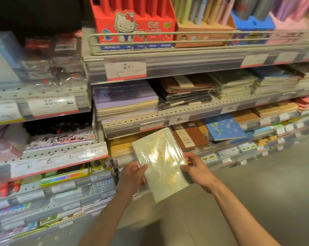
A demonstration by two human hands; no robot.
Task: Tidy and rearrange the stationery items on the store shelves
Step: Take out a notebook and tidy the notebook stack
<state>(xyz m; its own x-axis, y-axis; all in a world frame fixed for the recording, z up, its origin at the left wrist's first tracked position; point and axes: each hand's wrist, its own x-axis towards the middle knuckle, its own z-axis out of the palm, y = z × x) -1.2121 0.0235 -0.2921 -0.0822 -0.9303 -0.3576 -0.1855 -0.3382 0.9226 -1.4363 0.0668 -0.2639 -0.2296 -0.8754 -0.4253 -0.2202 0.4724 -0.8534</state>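
While the left hand (132,174) and right hand (194,167) pinch opposite edges, the wrapped notebook (160,164) between them stays flat, apparently for reshelving.

Pale shiny notebook (161,164) with gold flowers, wrapped in clear plastic. Red box (132,23) with a white cat picture, next to a brown box (201,35), a blue box (253,27) and a pink box (288,27). Blue notebook (223,128) with yellow flowers and dots, purple notebooks (125,96), brown notebooks (189,137).
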